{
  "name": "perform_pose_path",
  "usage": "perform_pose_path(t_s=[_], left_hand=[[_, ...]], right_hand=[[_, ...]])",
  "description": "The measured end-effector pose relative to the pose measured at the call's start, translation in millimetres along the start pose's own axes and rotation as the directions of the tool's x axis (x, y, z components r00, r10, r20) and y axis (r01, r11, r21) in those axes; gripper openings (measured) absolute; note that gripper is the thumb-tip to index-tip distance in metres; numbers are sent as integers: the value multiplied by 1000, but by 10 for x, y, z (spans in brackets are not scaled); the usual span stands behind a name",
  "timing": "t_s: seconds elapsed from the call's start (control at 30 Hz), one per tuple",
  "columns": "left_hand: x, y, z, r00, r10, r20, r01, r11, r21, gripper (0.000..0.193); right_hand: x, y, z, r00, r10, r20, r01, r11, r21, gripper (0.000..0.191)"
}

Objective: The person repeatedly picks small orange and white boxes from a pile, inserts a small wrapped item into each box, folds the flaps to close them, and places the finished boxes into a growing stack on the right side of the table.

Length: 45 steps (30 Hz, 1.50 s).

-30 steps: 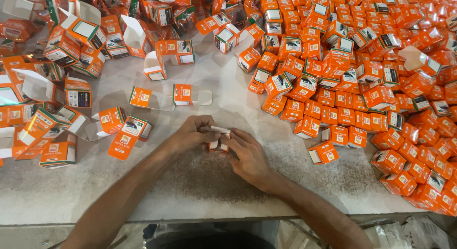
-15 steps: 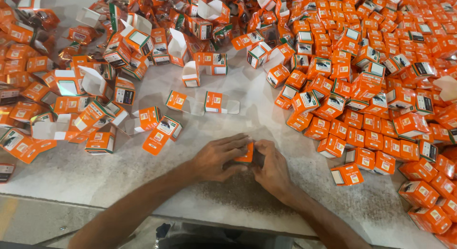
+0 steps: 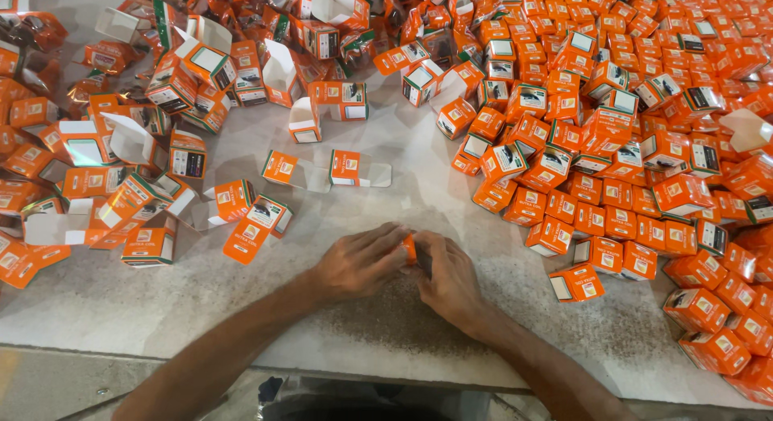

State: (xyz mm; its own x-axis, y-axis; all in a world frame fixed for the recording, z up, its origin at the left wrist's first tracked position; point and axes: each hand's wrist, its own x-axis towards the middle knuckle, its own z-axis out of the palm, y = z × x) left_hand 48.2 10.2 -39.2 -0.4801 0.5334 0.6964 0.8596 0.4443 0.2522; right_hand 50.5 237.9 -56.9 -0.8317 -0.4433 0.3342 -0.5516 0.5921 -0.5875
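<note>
Grey surface [image 3: 386, 324] below me: both hands meet knuckles-up, left hand [image 3: 358, 262] and right hand [image 3: 451, 278] pinching a small orange box [image 3: 410, 248], seemingly closed, mostly hidden between fingertips.

Small box [image 3: 410, 248] in my hands: orange. Boxes [image 3: 628, 147] heaped around: orange, white panels, green edging, white insides. Counter [image 3: 403, 340]: pale grey, speckled darker near me.

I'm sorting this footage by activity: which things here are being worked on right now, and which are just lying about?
In hand:
- small orange box, pinched between both hands
- left hand
- right hand

Lying about:
- pile of closed orange boxes to the right
- open boxes with flaps up, to the left
- two flat boxes on the table
</note>
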Motion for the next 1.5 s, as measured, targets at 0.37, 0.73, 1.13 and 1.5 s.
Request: perform_pose_path(t_s=[0.37, 0.73, 1.13, 1.5], left_hand=[[7, 65, -86, 996, -5, 83, 13, 995, -96, 42], [31, 61, -151, 986, -155, 66, 160, 984, -73, 53], [594, -97, -171, 851, -523, -46, 525, 846, 95, 50], [1323, -2725, -1111, 755, -595, -275, 622, 783, 11, 52]], right_hand=[[15, 24, -57, 1000, -20, 23, 17, 994, 107, 85], [208, -52, -300, 972, -235, 21, 235, 955, -179, 79], [202, 53, -32, 995, 95, 11, -75, 713, 697, 85], [212, 94, 51, 991, 102, -89, -48, 879, 475, 66]])
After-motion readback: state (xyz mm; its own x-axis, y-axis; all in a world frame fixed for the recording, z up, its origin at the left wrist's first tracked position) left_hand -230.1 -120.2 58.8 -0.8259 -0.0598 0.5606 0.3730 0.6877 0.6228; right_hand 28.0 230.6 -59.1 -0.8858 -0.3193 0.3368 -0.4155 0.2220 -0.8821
